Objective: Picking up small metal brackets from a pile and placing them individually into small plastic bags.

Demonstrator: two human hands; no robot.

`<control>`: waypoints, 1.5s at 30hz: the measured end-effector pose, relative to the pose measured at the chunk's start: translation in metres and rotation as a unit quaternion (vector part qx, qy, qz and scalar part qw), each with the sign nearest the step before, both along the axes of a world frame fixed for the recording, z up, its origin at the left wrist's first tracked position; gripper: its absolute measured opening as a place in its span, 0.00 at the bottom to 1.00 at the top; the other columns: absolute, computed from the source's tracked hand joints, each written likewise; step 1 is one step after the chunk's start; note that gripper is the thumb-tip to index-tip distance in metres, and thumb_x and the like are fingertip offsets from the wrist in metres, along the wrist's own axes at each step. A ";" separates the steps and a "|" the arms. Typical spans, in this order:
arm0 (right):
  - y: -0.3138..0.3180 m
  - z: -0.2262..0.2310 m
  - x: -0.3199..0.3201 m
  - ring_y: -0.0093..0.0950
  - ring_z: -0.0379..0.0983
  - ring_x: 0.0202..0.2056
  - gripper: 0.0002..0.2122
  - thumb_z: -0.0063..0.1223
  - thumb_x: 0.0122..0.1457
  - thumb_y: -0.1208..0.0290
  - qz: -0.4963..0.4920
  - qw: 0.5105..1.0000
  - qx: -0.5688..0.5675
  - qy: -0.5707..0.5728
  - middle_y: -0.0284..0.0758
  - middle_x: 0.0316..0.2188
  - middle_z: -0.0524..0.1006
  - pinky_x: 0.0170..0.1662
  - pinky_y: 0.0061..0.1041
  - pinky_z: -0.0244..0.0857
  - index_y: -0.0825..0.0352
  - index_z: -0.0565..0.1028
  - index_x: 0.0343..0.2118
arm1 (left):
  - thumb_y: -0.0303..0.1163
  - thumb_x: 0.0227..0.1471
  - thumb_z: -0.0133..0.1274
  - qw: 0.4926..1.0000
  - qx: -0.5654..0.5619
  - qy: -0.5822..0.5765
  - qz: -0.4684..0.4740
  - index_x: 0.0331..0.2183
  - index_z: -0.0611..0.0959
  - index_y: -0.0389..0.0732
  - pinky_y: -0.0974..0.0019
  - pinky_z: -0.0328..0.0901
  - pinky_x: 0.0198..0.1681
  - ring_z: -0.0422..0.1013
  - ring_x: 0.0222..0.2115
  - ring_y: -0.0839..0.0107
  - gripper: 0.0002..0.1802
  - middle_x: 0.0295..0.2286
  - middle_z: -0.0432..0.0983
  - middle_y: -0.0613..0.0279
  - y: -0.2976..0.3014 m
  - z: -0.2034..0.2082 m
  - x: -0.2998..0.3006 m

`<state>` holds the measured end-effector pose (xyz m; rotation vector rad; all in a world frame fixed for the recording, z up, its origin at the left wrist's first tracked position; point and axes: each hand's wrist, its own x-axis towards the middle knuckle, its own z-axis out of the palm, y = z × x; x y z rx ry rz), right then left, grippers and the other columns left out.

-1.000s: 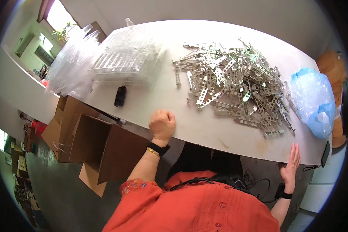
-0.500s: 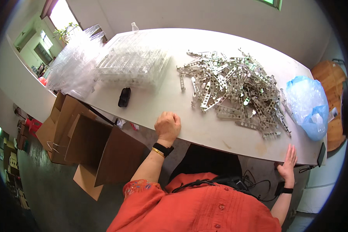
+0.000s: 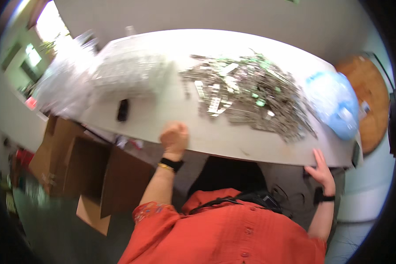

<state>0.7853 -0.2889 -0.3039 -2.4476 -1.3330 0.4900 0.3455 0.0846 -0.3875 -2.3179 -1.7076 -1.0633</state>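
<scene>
The view has swung, but the strips (image 3: 268, 103) lie undisturbed on the bench (image 3: 202, 134), untouched. Right hand (image 3: 323, 172), near-right of the strips, now splays its thumb, grip wide, nothing seen held; left hand (image 3: 174, 138), near-left of them, is curled tight, contents hidden.

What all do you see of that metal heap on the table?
The metal heap is silvery grey: many narrow strips piled at mixed angles, some glinting brightly. It lies on the pale table, beside a blue plastic bag; the left hand and right hand are clear of it. Blur hides finer detail.
</scene>
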 end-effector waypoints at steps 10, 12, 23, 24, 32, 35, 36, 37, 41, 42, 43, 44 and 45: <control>0.073 0.074 -0.012 0.47 0.60 0.64 0.28 0.59 0.57 0.66 0.023 0.986 0.162 -0.029 0.55 0.62 0.63 0.64 0.36 0.55 0.72 0.67 0.59 | 0.31 0.53 0.52 1.000 -0.009 0.021 0.009 0.22 0.74 0.39 0.49 0.65 0.31 0.70 0.27 0.50 0.10 0.24 0.72 0.55 -0.007 0.016 0.002; 0.098 0.074 -0.001 0.48 0.60 0.63 0.27 0.58 0.57 0.66 0.023 0.983 0.168 -0.070 0.56 0.62 0.63 0.64 0.36 0.55 0.72 0.67 0.59 | 0.30 0.53 0.52 1.000 0.006 0.021 0.006 0.21 0.72 0.39 0.50 0.63 0.29 0.69 0.25 0.50 0.12 0.22 0.70 0.55 -0.007 0.018 0.002; 0.118 0.049 0.109 0.48 0.69 0.54 0.18 0.55 0.57 0.69 -0.189 0.951 0.120 -0.214 0.53 0.47 0.75 0.57 0.40 0.64 0.73 0.73 0.48 | 0.30 0.57 0.52 0.999 -0.039 0.028 0.010 0.22 0.69 0.39 0.53 0.61 0.26 0.67 0.22 0.52 0.14 0.20 0.67 0.54 -0.008 0.017 0.001; 0.113 0.049 0.110 0.48 0.71 0.51 0.15 0.54 0.57 0.69 -0.205 0.941 0.120 -0.242 0.51 0.45 0.76 0.54 0.41 0.65 0.72 0.73 0.45 | 0.30 0.57 0.52 0.999 -0.040 0.023 0.010 0.22 0.68 0.39 0.53 0.61 0.26 0.67 0.22 0.52 0.15 0.20 0.67 0.54 -0.008 0.017 0.002; 0.120 0.067 0.094 0.44 0.75 0.36 0.05 0.52 0.59 0.73 -0.178 0.909 0.234 -0.295 0.44 0.36 0.77 0.41 0.39 0.70 0.66 0.76 0.37 | 0.28 0.56 0.53 0.999 -0.019 0.035 0.007 0.21 0.68 0.38 0.52 0.60 0.26 0.66 0.22 0.52 0.15 0.20 0.65 0.55 -0.007 0.020 0.005; 0.135 0.067 0.092 0.42 0.76 0.35 0.06 0.54 0.59 0.73 -0.141 0.916 0.256 -0.275 0.43 0.35 0.77 0.40 0.37 0.70 0.67 0.76 0.37 | 0.28 0.55 0.53 0.999 -0.004 0.042 0.005 0.21 0.68 0.38 0.52 0.60 0.27 0.65 0.22 0.52 0.15 0.20 0.65 0.55 -0.007 0.013 0.001; 0.139 0.067 0.087 0.40 0.77 0.34 0.06 0.54 0.58 0.74 -0.137 0.922 0.263 -0.247 0.43 0.34 0.77 0.40 0.35 0.71 0.67 0.77 0.37 | 0.27 0.55 0.53 0.999 0.003 0.049 0.006 0.20 0.67 0.38 0.52 0.60 0.27 0.65 0.22 0.52 0.15 0.20 0.65 0.55 -0.006 0.012 0.002; 0.144 0.065 0.080 0.40 0.77 0.34 0.06 0.54 0.58 0.74 -0.125 0.931 0.258 -0.226 0.43 0.34 0.78 0.39 0.34 0.71 0.67 0.78 0.37 | 0.27 0.55 0.54 0.998 0.010 0.056 0.011 0.20 0.67 0.38 0.52 0.60 0.27 0.65 0.22 0.52 0.15 0.20 0.65 0.55 -0.005 0.011 0.002; 0.157 0.060 0.040 0.36 0.77 0.32 0.05 0.54 0.58 0.74 -0.084 0.955 0.254 -0.124 0.42 0.33 0.79 0.37 0.31 0.70 0.68 0.79 0.35 | 0.28 0.54 0.54 0.999 0.028 0.039 0.005 0.19 0.66 0.39 0.52 0.60 0.26 0.65 0.21 0.53 0.17 0.19 0.64 0.55 -0.005 0.014 0.005; 0.159 0.057 0.029 0.36 0.77 0.32 0.05 0.54 0.58 0.74 -0.078 0.959 0.252 -0.104 0.42 0.32 0.79 0.37 0.31 0.70 0.68 0.79 0.35 | 0.28 0.54 0.54 0.998 0.035 0.047 0.008 0.18 0.66 0.39 0.52 0.60 0.26 0.65 0.21 0.53 0.17 0.19 0.64 0.56 -0.005 0.013 0.005; 0.161 0.055 0.017 0.36 0.77 0.32 0.05 0.54 0.59 0.74 -0.073 0.962 0.251 -0.083 0.42 0.32 0.79 0.36 0.30 0.70 0.68 0.79 0.35 | 0.29 0.55 0.53 0.998 0.034 0.052 0.009 0.19 0.67 0.39 0.53 0.60 0.26 0.65 0.21 0.53 0.17 0.19 0.65 0.56 -0.005 0.013 0.003; 0.163 0.054 0.005 0.37 0.76 0.32 0.05 0.54 0.58 0.73 -0.074 0.963 0.252 -0.068 0.41 0.30 0.78 0.36 0.31 0.70 0.67 0.79 0.35 | 0.29 0.55 0.53 0.998 0.031 0.056 0.007 0.19 0.68 0.39 0.53 0.61 0.26 0.66 0.21 0.54 0.17 0.19 0.66 0.56 -0.005 0.013 0.004; 0.162 0.052 -0.004 0.37 0.76 0.32 0.06 0.54 0.58 0.73 -0.053 0.967 0.239 -0.064 0.41 0.30 0.78 0.37 0.32 0.70 0.67 0.79 0.35 | 0.30 0.56 0.52 0.998 0.028 0.059 0.006 0.19 0.69 0.38 0.54 0.61 0.25 0.66 0.21 0.54 0.16 0.18 0.67 0.56 -0.005 0.014 0.004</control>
